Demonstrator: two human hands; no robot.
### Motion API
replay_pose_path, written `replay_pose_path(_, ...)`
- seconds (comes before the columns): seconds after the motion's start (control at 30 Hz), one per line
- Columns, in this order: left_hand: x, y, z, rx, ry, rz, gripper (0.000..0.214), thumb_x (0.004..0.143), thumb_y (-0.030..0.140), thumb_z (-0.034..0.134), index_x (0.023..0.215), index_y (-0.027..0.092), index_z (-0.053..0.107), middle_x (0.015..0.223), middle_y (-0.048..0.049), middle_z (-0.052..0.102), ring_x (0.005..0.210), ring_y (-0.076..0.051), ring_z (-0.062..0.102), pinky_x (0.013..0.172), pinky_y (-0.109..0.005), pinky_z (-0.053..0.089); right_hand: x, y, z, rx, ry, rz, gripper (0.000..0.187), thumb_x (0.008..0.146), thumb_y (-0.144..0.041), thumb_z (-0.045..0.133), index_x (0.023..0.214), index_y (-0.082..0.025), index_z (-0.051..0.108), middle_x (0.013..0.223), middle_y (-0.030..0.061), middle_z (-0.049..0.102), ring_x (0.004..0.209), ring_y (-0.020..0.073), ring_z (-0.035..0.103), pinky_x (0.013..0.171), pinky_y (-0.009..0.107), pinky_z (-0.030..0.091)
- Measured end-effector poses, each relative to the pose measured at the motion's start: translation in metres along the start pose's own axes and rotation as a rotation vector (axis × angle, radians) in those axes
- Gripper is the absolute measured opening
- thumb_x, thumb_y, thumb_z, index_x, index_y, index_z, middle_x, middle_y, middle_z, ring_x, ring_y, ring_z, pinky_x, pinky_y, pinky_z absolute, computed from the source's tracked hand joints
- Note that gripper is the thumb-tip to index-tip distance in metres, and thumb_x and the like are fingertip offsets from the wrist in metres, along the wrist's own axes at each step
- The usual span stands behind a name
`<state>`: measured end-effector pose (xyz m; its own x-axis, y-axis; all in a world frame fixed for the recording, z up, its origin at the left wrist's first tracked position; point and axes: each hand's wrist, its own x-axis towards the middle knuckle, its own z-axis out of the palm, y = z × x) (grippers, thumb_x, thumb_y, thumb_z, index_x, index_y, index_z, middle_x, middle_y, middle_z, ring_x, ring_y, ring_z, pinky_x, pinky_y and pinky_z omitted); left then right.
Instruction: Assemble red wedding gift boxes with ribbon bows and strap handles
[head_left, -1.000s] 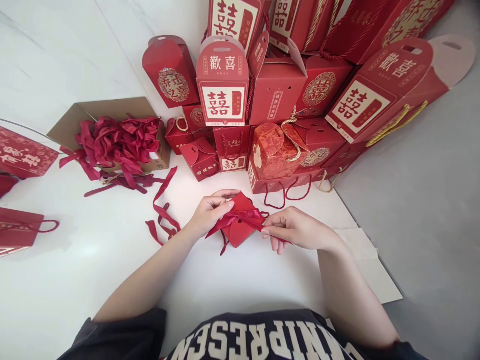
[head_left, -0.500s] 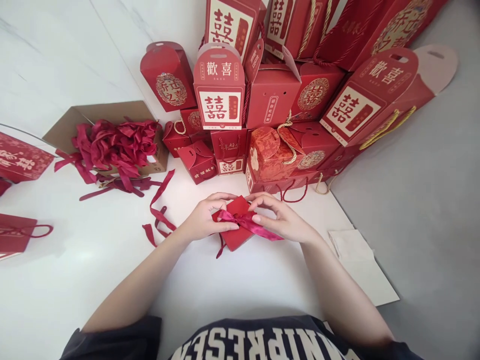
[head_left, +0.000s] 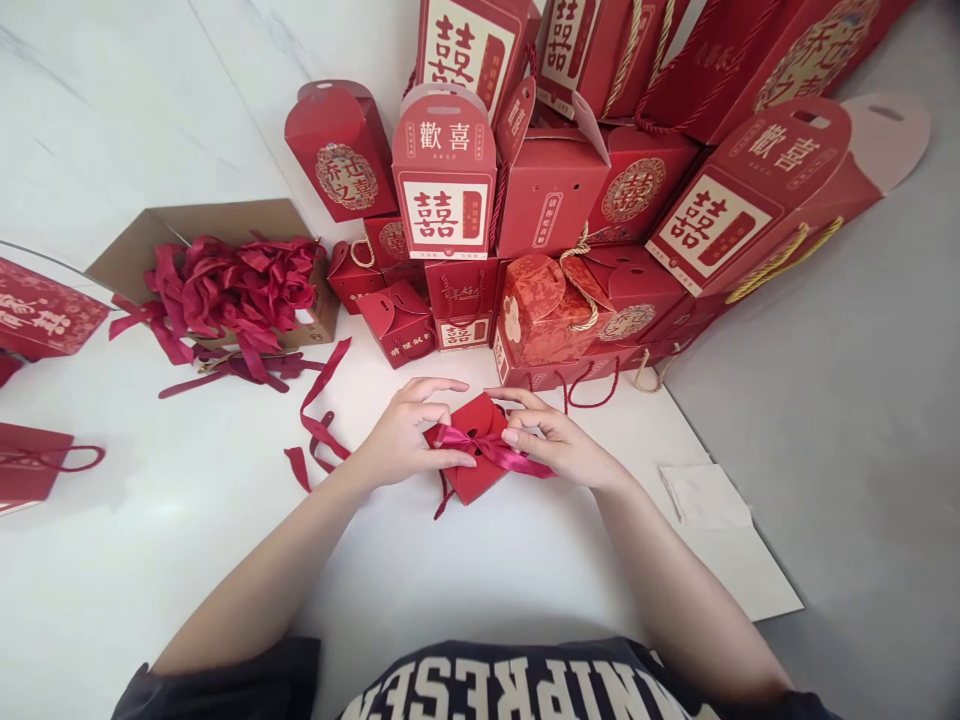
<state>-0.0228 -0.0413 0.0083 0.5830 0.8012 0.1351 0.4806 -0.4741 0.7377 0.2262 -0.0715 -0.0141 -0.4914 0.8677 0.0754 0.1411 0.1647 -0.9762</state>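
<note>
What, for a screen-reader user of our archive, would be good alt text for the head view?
The left hand holds a small red gift box on a white table while the right hand pinches the satin ribbon lying across it. Behind stand stacked red gift boxes; at left, a cardboard box of red ribbons.

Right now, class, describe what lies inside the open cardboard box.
A heap of red ribbons fills the cardboard box, several trailing over its front edge onto the white surface. Its floor and anything beneath the heap are covered.
</note>
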Motion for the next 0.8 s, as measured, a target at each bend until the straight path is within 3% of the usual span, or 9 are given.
replay_pose_path(0.1,0.000,-0.011,0.001,-0.181,-0.078,-0.016,0.039,0.070,0.046,0.081,0.064,0.019,0.054,0.141,-0.0070,0.053,0.133,-0.028,0.046,0.113,-0.044,0.035,0.000,0.002,0.000,0.017,0.002,-0.007,0.038,0.095,-0.047,0.055,0.071,-0.019,0.061,0.138,0.0091,0.051,0.140,0.0233,0.041,0.115,0.039,0.033)
replay_pose_path(0.27,-0.001,-0.025,0.010,-0.593,-0.088,-0.079,0.041,0.091,0.046,0.058,0.061,0.017,0.060,0.142,-0.0093,0.052,0.130,-0.030,0.051,0.115,-0.047,0.034,0.001,0.003,0.001,0.063,0.000,-0.008,0.035,0.095,-0.045,0.057,0.072,-0.020,0.061,0.140,0.0087,0.050,0.139,0.0229,0.041,0.115,0.039,0.033)
replay_pose_path(0.43,0.000,-0.033,0.021,-0.948,-0.080,-0.148,0.042,0.084,0.045,0.065,0.057,0.013,0.064,0.144,-0.0140,0.049,0.129,-0.037,0.051,0.107,-0.047,0.043,0.001,0.005,0.001,0.086,0.001,-0.009,0.031,0.096,-0.040,0.057,0.073,-0.019,0.061,0.140,0.0095,0.049,0.139,0.0215,0.042,0.115,0.038,0.032)
replay_pose_path(0.57,0.002,-0.037,0.028,-1.122,-0.089,-0.198,0.044,0.078,0.044,0.071,0.051,0.013,0.057,0.141,-0.0140,0.052,0.128,-0.038,0.052,0.102,-0.044,0.046,0.001,0.009,0.000,0.083,-0.006,-0.021,0.031,0.096,-0.039,0.057,0.072,-0.019,0.060,0.142,0.0091,0.048,0.139,0.0216,0.042,0.116,0.038,0.030)
replay_pose_path(0.7,0.003,-0.035,0.024,-1.082,-0.095,-0.191,0.042,0.079,0.043,0.069,0.051,0.013,0.058,0.140,-0.0116,0.053,0.121,-0.034,0.057,0.099,-0.043,0.048,0.001,0.010,0.001,0.087,0.008,-0.043,0.031,0.096,-0.038,0.058,0.072,-0.019,0.059,0.142,0.0089,0.048,0.137,0.0218,0.044,0.115,0.039,0.031)
replay_pose_path(0.8,0.005,-0.025,0.010,-0.796,-0.089,-0.144,0.040,0.086,0.044,0.063,0.059,0.015,0.064,0.137,-0.0102,0.055,0.119,-0.030,0.059,0.105,-0.044,0.043,0.003,0.004,0.002,0.060,0.028,-0.082,0.034,0.096,-0.039,0.056,0.069,-0.019,0.059,0.138,0.0089,0.051,0.138,0.0220,0.043,0.114,0.038,0.033)
